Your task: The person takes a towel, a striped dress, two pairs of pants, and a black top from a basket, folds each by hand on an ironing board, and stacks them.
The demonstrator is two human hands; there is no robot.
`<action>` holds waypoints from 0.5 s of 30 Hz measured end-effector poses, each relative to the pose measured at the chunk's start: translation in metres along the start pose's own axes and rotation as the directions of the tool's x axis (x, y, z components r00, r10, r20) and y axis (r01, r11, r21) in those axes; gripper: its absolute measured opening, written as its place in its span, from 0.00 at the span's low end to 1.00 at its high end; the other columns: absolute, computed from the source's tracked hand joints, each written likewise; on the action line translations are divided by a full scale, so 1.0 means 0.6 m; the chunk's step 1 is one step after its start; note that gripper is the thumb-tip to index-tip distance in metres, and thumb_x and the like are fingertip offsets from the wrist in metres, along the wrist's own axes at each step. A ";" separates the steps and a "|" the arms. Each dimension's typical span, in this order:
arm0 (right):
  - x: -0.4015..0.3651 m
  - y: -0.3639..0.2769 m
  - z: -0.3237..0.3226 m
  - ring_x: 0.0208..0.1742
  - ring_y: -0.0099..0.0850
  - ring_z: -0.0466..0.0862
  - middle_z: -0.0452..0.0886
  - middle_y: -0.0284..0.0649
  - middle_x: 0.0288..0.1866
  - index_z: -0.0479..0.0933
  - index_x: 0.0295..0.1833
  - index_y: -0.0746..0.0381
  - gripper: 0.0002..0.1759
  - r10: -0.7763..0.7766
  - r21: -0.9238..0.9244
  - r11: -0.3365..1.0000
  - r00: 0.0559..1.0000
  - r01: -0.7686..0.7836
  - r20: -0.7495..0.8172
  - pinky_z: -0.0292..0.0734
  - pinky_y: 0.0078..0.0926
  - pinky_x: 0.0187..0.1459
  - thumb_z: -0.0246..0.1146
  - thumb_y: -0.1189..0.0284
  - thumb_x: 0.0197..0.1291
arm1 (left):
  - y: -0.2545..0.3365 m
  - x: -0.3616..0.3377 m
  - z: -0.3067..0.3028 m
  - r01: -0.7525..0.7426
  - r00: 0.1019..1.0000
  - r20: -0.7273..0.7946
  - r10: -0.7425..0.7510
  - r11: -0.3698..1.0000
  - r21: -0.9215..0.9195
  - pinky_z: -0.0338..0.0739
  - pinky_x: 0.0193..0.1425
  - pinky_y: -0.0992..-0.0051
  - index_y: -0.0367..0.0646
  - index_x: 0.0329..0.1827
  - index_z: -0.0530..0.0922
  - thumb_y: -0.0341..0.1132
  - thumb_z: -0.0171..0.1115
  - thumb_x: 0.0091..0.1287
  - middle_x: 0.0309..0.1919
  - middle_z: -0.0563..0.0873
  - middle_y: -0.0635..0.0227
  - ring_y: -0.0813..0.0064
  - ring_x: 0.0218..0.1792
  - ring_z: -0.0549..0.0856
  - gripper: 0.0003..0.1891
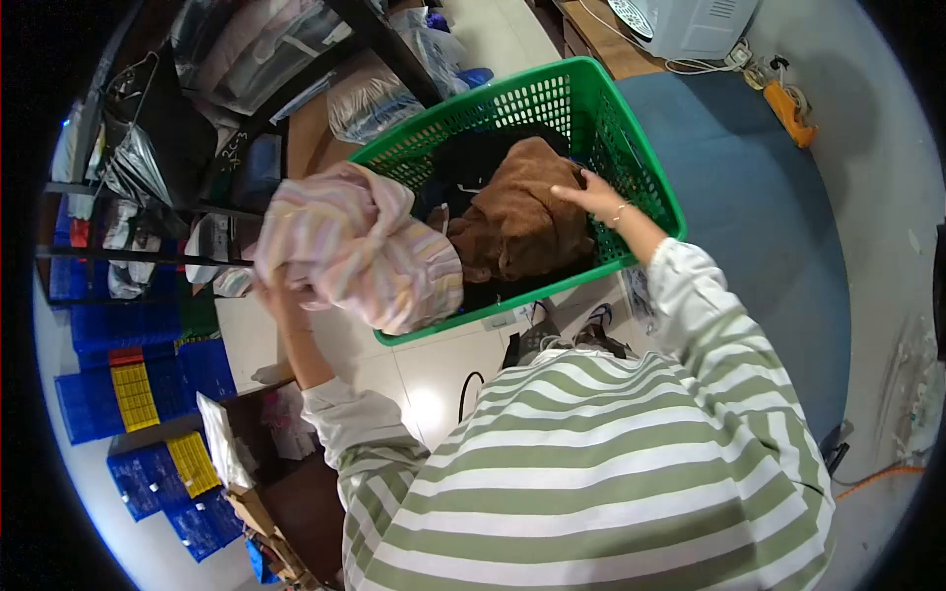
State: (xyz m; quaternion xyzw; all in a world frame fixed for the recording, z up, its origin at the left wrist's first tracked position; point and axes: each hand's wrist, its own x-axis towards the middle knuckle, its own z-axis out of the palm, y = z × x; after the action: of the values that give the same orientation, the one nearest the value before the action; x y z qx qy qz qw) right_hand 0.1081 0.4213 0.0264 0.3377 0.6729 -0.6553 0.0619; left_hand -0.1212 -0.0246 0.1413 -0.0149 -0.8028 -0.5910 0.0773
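Observation:
A bunched striped cloth (360, 241) in pink, yellow and lilac hangs over the left end of a green laundry basket (478, 325). My left hand (281, 295) grips it from its left side, the fingers mostly hidden under the folds. Inside the basket, a brown fuzzy garment (532, 212) is heaped on dark clothes (483, 156). At the right side of that brown heap is my right hand (599, 199), its thumb and forefinger apart and the thumb tip over the brown fabric.
A blue-topped surface (749, 197) adjoins the basket's right side. Dark metal shelving (286, 84) with bagged items stands at the left. Blue crates (94, 404) lie beyond it. An orange tape dispenser (788, 113) sits near the wall, close to a white appliance (695, 30).

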 end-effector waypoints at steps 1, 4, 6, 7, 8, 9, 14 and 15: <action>0.107 0.096 0.034 0.65 0.39 0.66 0.64 0.47 0.66 0.52 0.69 0.66 0.54 -0.133 -0.034 0.991 0.983 0.129 -0.128 0.66 0.34 0.61 0.73 0.52 0.43 | -0.032 0.007 0.010 0.038 0.999 0.014 -0.042 0.977 0.211 0.78 0.37 0.76 0.33 0.61 0.65 0.33 0.62 0.56 0.53 0.75 0.54 0.65 0.39 0.81 0.29; 0.128 0.096 0.103 0.60 0.34 0.71 0.70 0.44 0.61 0.58 0.66 0.67 0.43 -0.135 0.088 0.986 0.989 0.140 -0.060 0.68 0.29 0.59 0.70 0.64 0.47 | -0.081 0.009 0.075 -0.525 0.841 0.414 0.349 0.714 0.463 0.66 0.62 0.67 0.34 0.67 0.57 0.36 0.65 0.56 0.60 0.68 0.50 0.56 0.60 0.71 0.38; 0.099 0.029 0.114 0.54 0.31 0.75 0.73 0.41 0.57 0.63 0.64 0.64 0.38 -0.273 0.346 0.905 0.961 0.246 0.031 0.71 0.29 0.55 0.68 0.69 0.46 | -0.040 0.000 0.130 -0.635 0.711 0.584 0.391 0.713 0.296 0.58 0.68 0.66 0.34 0.69 0.53 0.36 0.68 0.55 0.61 0.67 0.49 0.57 0.65 0.65 0.43; 0.065 -0.048 0.109 0.47 0.27 0.77 0.77 0.37 0.48 0.70 0.56 0.63 0.26 -0.175 0.294 0.940 0.984 0.174 -0.023 0.74 0.24 0.48 0.62 0.75 0.47 | 0.005 -0.015 0.159 -0.558 0.641 0.695 0.325 0.819 0.131 0.56 0.69 0.65 0.35 0.71 0.51 0.36 0.69 0.53 0.62 0.66 0.49 0.57 0.66 0.64 0.46; 0.060 -0.104 0.094 0.40 0.24 0.78 0.80 0.35 0.39 0.76 0.47 0.64 0.17 -0.318 0.362 0.896 0.940 0.255 0.126 0.74 0.23 0.43 0.60 0.74 0.49 | 0.008 -0.018 0.186 -0.558 0.583 0.755 0.299 0.823 0.105 0.56 0.70 0.66 0.35 0.71 0.50 0.36 0.70 0.52 0.63 0.65 0.50 0.58 0.66 0.63 0.47; 0.027 -0.175 0.077 0.35 0.23 0.78 0.80 0.34 0.35 0.77 0.43 0.64 0.13 -0.377 0.301 0.900 0.910 0.316 0.174 0.74 0.23 0.40 0.60 0.73 0.50 | 0.012 -0.019 0.214 -0.559 0.519 0.809 0.276 0.826 0.076 0.56 0.70 0.66 0.36 0.72 0.49 0.35 0.71 0.51 0.65 0.64 0.51 0.60 0.67 0.63 0.48; -0.191 -0.414 -0.010 0.42 0.21 0.79 0.82 0.36 0.40 0.78 0.47 0.67 0.17 -0.743 -0.146 0.616 0.633 0.774 0.218 0.73 0.21 0.47 0.65 0.73 0.51 | 0.163 -0.007 0.397 -0.406 0.194 0.919 0.344 0.881 -0.244 0.67 0.63 0.70 0.37 0.72 0.51 0.37 0.69 0.55 0.63 0.69 0.58 0.68 0.62 0.70 0.44; -0.206 -0.434 -0.045 0.47 0.24 0.79 0.81 0.38 0.45 0.78 0.48 0.67 0.18 -0.705 -0.085 0.680 0.682 0.728 0.195 0.72 0.23 0.52 0.66 0.69 0.52 | 0.189 -0.003 0.438 -0.141 0.241 0.888 0.391 0.920 -0.366 0.74 0.56 0.71 0.38 0.71 0.52 0.41 0.65 0.59 0.59 0.73 0.59 0.68 0.56 0.76 0.41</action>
State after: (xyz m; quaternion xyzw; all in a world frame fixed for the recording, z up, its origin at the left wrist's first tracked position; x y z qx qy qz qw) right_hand 0.0728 0.4225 0.3137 -0.0082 0.7937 -0.5953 -0.1247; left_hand -0.1344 0.2599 0.1722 -0.5064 -0.6076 -0.5240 -0.3158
